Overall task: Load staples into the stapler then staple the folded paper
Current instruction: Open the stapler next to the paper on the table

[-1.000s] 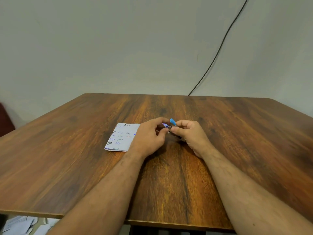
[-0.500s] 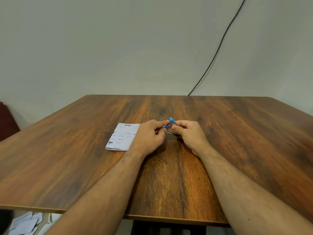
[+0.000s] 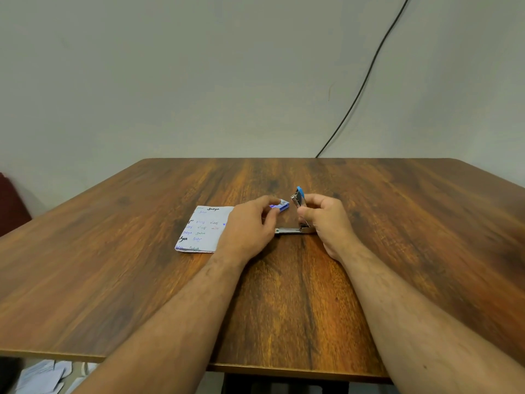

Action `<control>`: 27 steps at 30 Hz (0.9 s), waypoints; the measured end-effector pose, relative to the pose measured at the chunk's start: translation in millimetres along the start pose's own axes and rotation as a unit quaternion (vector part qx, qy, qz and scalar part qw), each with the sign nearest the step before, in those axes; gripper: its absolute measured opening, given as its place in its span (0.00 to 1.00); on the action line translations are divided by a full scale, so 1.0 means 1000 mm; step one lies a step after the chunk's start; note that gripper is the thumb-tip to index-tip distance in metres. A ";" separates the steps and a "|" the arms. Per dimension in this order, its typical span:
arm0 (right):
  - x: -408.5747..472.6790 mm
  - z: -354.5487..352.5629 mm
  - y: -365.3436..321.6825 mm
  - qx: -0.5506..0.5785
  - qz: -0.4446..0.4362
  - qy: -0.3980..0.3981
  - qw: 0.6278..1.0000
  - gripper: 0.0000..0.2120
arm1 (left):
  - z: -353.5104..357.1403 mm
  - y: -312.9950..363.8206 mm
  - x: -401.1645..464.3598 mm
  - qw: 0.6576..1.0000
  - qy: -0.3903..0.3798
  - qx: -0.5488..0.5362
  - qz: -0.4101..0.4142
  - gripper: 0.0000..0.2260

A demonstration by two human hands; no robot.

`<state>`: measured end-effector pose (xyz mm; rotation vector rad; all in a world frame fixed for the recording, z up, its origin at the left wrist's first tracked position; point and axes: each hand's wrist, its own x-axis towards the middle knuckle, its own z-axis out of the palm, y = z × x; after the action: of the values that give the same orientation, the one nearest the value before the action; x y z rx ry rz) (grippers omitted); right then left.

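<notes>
Folded paper (image 3: 205, 229) beside left hand (image 3: 247, 226), cable (image 3: 366, 78) behind table (image 3: 142, 251)

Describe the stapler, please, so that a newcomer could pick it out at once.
On the wooden table, look just right of the folded paper, at the right hand. The stapler is there, hinged open: blue-topped arm upright, bare metal base flat on the wood.

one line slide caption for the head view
Right hand props the stapler open; left hand holds a staple box.
</notes>
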<state>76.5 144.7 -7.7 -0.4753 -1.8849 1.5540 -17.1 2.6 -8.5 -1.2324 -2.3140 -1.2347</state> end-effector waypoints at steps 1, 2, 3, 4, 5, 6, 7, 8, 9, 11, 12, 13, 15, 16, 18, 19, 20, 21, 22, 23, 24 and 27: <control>-0.001 -0.001 -0.002 0.005 0.004 -0.004 1.000 0.14 | 0.000 0.000 0.000 1.000 0.012 -0.019 0.002 0.11; -0.001 -0.001 -0.002 0.011 0.006 -0.009 1.000 0.15 | -0.001 0.000 0.000 0.999 0.021 -0.037 0.002 0.11; -0.002 -0.002 -0.003 0.017 0.003 -0.014 1.000 0.16 | -0.002 0.000 -0.001 0.998 0.029 -0.052 0.003 0.12; -0.002 -0.001 -0.003 0.019 -0.002 -0.020 1.000 0.17 | -0.002 -0.001 -0.001 0.997 0.035 -0.065 0.005 0.12; -0.002 -0.001 -0.002 0.014 -0.008 -0.026 1.000 0.18 | -0.002 -0.002 -0.001 0.996 0.034 -0.077 0.008 0.13; -0.001 -0.001 -0.001 0.004 -0.014 -0.035 0.999 0.18 | -0.002 -0.002 -0.002 0.996 0.028 -0.088 0.015 0.14; -0.001 -0.001 0.001 -0.008 -0.020 -0.047 0.999 0.17 | -0.002 -0.002 -0.002 0.995 0.019 -0.096 0.022 0.14; 0.000 -0.001 0.002 -0.018 -0.024 -0.059 0.998 0.17 | -0.002 -0.002 -0.003 0.994 0.011 -0.101 0.030 0.14; 0.001 -0.001 0.004 -0.024 -0.024 -0.067 0.997 0.18 | -0.003 -0.001 -0.004 0.994 0.003 -0.103 0.032 0.13; 0.002 -0.002 0.004 -0.031 -0.022 -0.069 0.997 0.18 | -0.005 0.000 -0.005 0.994 -0.011 -0.109 0.028 0.13; 0.002 -0.002 0.005 -0.034 -0.021 -0.066 0.997 0.18 | -0.007 0.001 -0.005 0.993 -0.015 -0.112 0.023 0.12; 0.002 -0.001 0.005 -0.037 -0.021 -0.064 0.997 0.18 | -0.007 0.001 -0.005 0.993 -0.016 -0.115 0.015 0.12; 0.003 0.000 0.005 -0.039 -0.020 -0.058 0.997 0.18 | -0.008 0.001 -0.005 0.993 -0.015 -0.117 0.000 0.11; 0.004 0.001 0.006 -0.041 -0.020 -0.055 0.997 0.18 | -0.008 0.001 -0.005 0.993 -0.015 -0.116 -0.007 0.11; 0.005 0.002 0.008 -0.046 -0.016 -0.057 0.997 0.18 | -0.007 0.001 -0.005 0.993 -0.009 -0.115 -0.015 0.09; 0.005 0.002 0.008 -0.050 -0.016 -0.058 0.997 0.17 | -0.007 0.001 -0.004 0.993 -0.005 -0.114 -0.016 0.07; 0.006 0.002 0.008 -0.054 -0.016 -0.059 0.997 0.17 | -0.007 0.001 -0.004 0.994 -0.005 -0.108 -0.016 0.05; 0.006 0.002 0.008 -0.058 -0.016 -0.058 0.997 0.17 | -0.007 0.001 -0.004 0.995 -0.007 -0.097 -0.014 0.04; 0.006 0.002 0.008 -0.058 -0.018 -0.058 0.997 0.17 | -0.006 0.002 -0.004 0.996 -0.010 -0.084 -0.011 0.03; 0.006 0.003 0.008 -0.060 -0.024 -0.058 0.996 0.17 | -0.006 0.002 -0.004 0.997 -0.013 -0.071 -0.009 0.03; 0.006 0.004 0.008 -0.068 -0.031 -0.059 0.995 0.17 | -0.007 0.002 -0.004 0.998 -0.016 -0.060 -0.010 0.02; 0.004 0.004 0.008 -0.100 -0.049 -0.061 0.992 0.17 | -0.008 0.004 -0.003 0.999 -0.024 -0.045 -0.014 0.05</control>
<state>69.4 146.2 -14.4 -0.3745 -2.1363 1.3639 -13.2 -4.2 -3.3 -1.2764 -2.3410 -1.3465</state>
